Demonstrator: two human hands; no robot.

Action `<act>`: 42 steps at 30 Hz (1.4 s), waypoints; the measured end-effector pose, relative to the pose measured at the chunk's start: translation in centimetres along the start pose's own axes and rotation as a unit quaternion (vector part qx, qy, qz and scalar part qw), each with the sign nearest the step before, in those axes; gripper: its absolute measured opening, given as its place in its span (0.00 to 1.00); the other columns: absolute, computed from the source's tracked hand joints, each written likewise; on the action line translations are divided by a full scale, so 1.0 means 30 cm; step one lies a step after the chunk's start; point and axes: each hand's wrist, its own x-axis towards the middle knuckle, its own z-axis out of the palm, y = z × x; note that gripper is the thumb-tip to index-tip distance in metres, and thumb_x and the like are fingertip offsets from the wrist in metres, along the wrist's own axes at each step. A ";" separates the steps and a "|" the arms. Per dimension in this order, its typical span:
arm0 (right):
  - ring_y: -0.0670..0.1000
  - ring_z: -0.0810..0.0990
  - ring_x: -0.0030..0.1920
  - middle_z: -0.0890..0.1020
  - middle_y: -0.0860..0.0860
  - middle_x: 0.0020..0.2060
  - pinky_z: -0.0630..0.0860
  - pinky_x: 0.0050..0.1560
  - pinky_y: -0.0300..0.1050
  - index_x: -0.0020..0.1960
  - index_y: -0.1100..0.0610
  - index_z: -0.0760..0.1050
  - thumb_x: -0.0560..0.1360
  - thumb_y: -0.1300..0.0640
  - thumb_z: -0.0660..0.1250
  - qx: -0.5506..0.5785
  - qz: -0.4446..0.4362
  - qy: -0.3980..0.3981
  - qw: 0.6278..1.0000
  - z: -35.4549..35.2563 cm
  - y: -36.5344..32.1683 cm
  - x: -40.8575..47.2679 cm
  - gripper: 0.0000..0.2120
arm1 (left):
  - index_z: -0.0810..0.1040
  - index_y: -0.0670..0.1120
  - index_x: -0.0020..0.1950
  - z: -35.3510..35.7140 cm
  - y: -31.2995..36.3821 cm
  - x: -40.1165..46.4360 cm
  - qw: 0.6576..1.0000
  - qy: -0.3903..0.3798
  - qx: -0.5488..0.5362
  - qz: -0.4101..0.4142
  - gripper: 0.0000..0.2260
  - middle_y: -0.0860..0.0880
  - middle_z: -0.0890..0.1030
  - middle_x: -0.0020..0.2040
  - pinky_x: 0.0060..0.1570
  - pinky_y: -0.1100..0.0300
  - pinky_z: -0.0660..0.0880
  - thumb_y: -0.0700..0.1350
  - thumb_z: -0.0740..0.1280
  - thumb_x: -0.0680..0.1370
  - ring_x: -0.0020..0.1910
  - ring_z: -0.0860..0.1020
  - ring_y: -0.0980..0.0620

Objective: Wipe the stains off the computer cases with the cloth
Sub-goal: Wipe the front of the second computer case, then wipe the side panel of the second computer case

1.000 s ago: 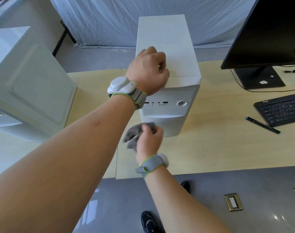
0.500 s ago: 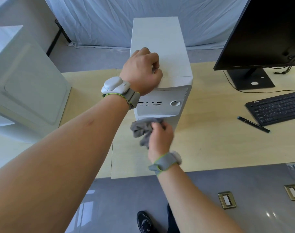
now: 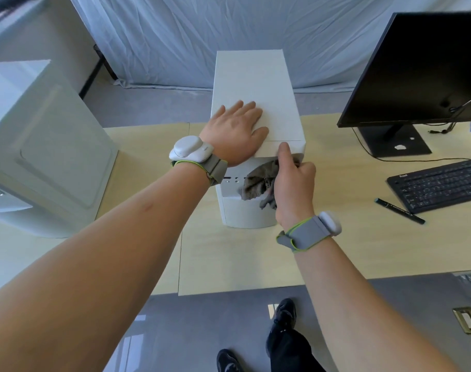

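On the left of the desk (image 3: 229,264) stands a big white computer case (image 3: 49,146), well apart from my hands. In the middle stands the other white computer case (image 3: 258,84), upright. My left hand (image 3: 235,135) lies flat on its top, fingers (image 3: 245,108) straight and holding nothing. My left arm crosses in front of the desk and hides part of it. My right hand (image 3: 293,181) is at the front of that case, near the top edge, with its fingers curled tight around the gray cloth (image 3: 261,183). The cloth is bunched up and seems to touch the front panel, but my hand hides that spot. To the right sit a black monitor (image 3: 422,68), a black keyboard (image 3: 441,183) and a black pen (image 3: 400,211) beside it. My shoes (image 3: 284,315) are on the gray floor below.
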 end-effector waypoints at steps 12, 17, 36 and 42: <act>0.56 0.72 0.37 0.73 0.51 0.36 0.71 0.38 0.50 0.42 0.57 0.69 0.67 0.46 0.66 -0.067 0.019 0.039 0.997 -0.153 -0.122 0.196 0.15 | 0.68 0.45 0.73 0.132 0.260 0.105 0.990 0.021 0.030 -0.135 0.23 0.48 0.65 0.78 0.76 0.43 0.52 0.55 0.52 0.82 0.78 0.59 0.45; 0.62 0.59 0.37 0.60 0.57 0.36 0.63 0.34 0.60 0.36 0.52 0.58 0.60 0.47 0.64 -0.132 0.001 0.004 0.991 -0.197 -0.200 0.472 0.16 | 0.64 0.47 0.76 0.173 0.448 0.295 0.947 -0.045 0.053 -0.313 0.26 0.48 0.60 0.79 0.75 0.45 0.47 0.58 0.52 0.81 0.78 0.54 0.46; 0.58 0.77 0.45 0.75 0.52 0.52 0.76 0.51 0.59 0.56 0.55 0.64 0.81 0.46 0.55 -0.311 -0.035 -0.043 0.949 -0.154 -0.218 0.376 0.13 | 0.72 0.38 0.65 -0.034 -0.271 0.608 0.908 0.037 0.043 -0.416 0.20 0.37 0.75 0.64 0.67 0.49 0.66 0.49 0.60 0.78 0.65 0.72 0.38; 0.60 0.74 0.46 0.71 0.53 0.53 0.69 0.44 0.52 0.57 0.58 0.62 0.83 0.50 0.53 -0.377 -0.039 -0.055 0.924 -0.147 -0.232 0.382 0.11 | 0.75 0.38 0.57 -0.054 -0.290 0.597 0.918 -0.023 0.066 -0.391 0.19 0.38 0.75 0.59 0.57 0.49 0.69 0.46 0.66 0.69 0.58 0.72 0.37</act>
